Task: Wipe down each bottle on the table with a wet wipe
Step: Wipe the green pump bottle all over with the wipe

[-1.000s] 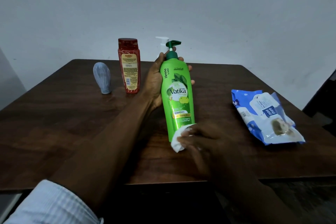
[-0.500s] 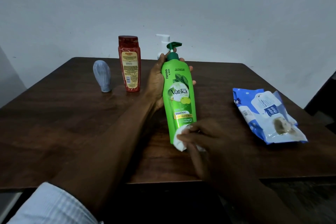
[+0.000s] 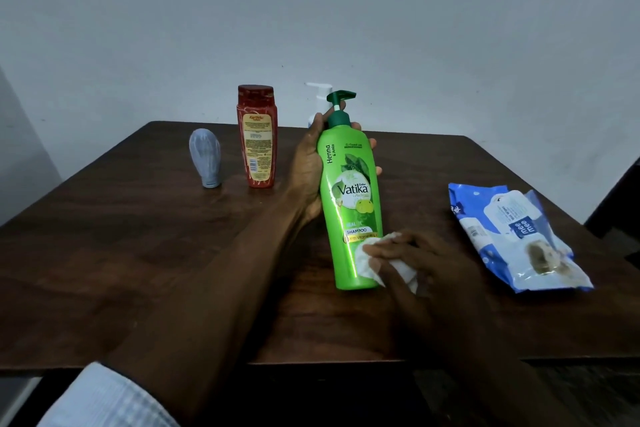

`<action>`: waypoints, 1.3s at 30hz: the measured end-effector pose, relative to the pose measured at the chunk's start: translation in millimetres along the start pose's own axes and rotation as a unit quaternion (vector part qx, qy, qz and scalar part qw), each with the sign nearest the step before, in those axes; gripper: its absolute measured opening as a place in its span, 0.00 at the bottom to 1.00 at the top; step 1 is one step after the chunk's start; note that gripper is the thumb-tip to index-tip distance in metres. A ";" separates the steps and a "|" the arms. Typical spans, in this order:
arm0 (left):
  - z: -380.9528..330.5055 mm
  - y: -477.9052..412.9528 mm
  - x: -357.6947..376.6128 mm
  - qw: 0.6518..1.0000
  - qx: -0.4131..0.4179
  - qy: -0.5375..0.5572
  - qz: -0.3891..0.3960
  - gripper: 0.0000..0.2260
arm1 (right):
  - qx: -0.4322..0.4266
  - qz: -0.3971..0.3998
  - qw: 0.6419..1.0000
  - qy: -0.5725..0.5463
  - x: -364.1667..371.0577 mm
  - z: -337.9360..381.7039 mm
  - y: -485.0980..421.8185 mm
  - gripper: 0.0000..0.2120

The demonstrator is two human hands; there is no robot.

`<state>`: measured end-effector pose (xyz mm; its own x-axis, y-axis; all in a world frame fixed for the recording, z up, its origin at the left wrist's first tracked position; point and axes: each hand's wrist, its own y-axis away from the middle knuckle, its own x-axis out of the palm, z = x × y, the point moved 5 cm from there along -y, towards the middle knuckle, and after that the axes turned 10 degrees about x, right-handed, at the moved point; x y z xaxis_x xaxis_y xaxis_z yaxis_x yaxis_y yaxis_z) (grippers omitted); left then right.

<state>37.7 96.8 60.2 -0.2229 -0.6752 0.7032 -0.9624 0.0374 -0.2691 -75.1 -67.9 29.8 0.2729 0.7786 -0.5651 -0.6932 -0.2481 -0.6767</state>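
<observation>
**Green bottle mid-wipe, centre of frame**

The green bottle (image 3: 349,191) leans back, its long axis running from its base low at centre, on the surface (image 3: 138,270), up-frame to the pump. The left hand (image 3: 308,177) curls its fingers (image 3: 372,143) round the shoulder. The right hand (image 3: 415,260), nearer the base, holds a bunched wipe (image 3: 367,260) against the lower label. Most of the body lies up-frame of the wipe, so I'd judge the next stroke runs along that axis. The red bottle (image 3: 257,146) and grey bottle (image 3: 205,158) stand upper left.
</observation>
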 end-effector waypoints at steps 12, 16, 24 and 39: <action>-5.0 5.6 10.8 0.999 0.042 0.018 0.005 0.21 | -0.024 -0.051 0.998 -0.027 1.2 9.9 -85.1 0.08; -3.7 8.2 15.1 0.999 0.021 -0.011 0.023 0.24 | -0.021 -0.120 0.992 -0.012 -1.6 12.5 -119.3 0.07; -7.2 6.3 8.3 0.999 0.030 0.020 -0.025 0.19 | -0.144 -0.012 0.988 0.047 27.6 41.1 -74.1 0.10; -9.9 12.2 17.1 1.000 0.023 0.011 0.012 0.20 | -0.114 -0.059 0.991 0.038 23.3 45.1 -113.9 0.09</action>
<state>20.6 93.1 75.4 -0.2502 -0.6587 0.7096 -0.9484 0.0193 -0.3165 -19.9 4.6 115.0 0.3984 0.7663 -0.5040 -0.4870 -0.2890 -0.8242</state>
